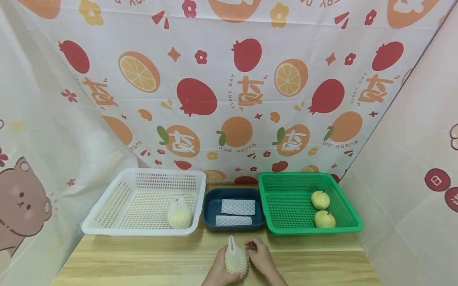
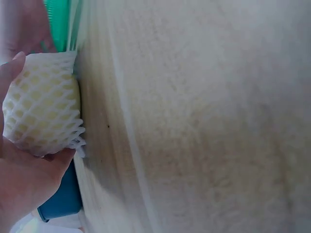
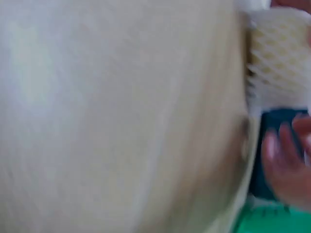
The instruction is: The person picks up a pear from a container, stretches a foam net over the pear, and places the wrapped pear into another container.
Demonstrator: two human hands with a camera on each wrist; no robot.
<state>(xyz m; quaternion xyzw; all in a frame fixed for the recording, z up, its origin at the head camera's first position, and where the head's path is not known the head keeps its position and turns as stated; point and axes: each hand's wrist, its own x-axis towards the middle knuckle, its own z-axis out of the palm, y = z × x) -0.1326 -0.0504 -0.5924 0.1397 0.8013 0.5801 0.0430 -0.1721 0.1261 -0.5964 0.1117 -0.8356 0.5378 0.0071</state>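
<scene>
A pale yellow pear (image 1: 236, 263) in a white foam net sleeve is at the near middle of the table. My left hand (image 1: 221, 267) grips it from the left, and the sleeve's narrow end points up and away. In the left wrist view the fingers and thumb wrap round the netted pear (image 2: 43, 104). My right hand (image 1: 260, 256) is just right of the pear, its fingers loosely bent. A gap shows between that hand (image 3: 289, 162) and the netting in the right wrist view, which is blurred.
A white basket (image 1: 107, 214) at left holds one netted pear (image 1: 179, 213). The dark blue tray (image 1: 234, 229) in the middle holds flat foam sleeves (image 1: 238, 207). At right, a green basket (image 1: 286, 230) contains two bare pears (image 1: 325, 219). Printed cloth (image 1: 222, 51) hangs behind and at both sides.
</scene>
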